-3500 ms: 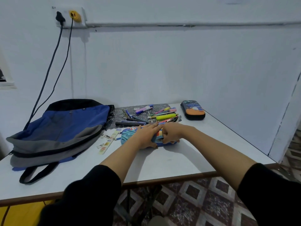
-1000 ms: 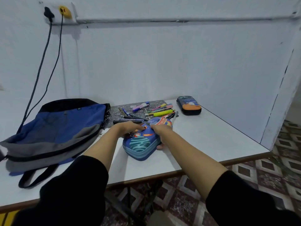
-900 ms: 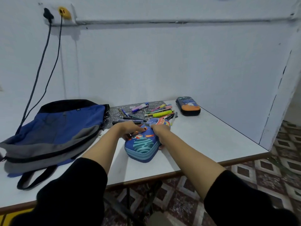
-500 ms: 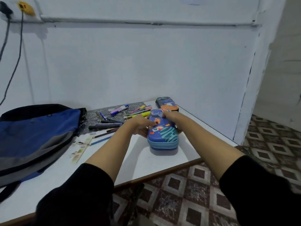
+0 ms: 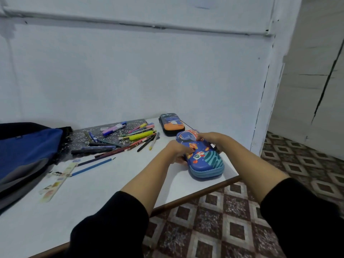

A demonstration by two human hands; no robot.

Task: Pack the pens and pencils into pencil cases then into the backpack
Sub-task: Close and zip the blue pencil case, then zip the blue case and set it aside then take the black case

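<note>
A blue space-print pencil case (image 5: 204, 161) lies closed near the table's right front corner. My left hand (image 5: 177, 150) grips its left side and my right hand (image 5: 209, 139) grips its far right side. Behind it sits a second, dark and orange pencil case (image 5: 172, 124), also closed. A loose pile of pens, pencils and markers (image 5: 128, 137) lies in the middle of the table, partly on a dark speckled pouch (image 5: 78, 136). Two pencils (image 5: 93, 164) and a printed ruler (image 5: 57, 180) lie nearer. The blue and grey backpack (image 5: 24, 153) lies at the left.
The white table (image 5: 93, 202) has a brown front edge, and the blue case sits close to its right corner. A pale wall stands right behind the table, with a pillar at the right. Patterned floor tiles (image 5: 223, 220) lie below.
Both hands turned the blue case and slid it from beside the pen pile to the table's right front corner. My view has swung to the right.
</note>
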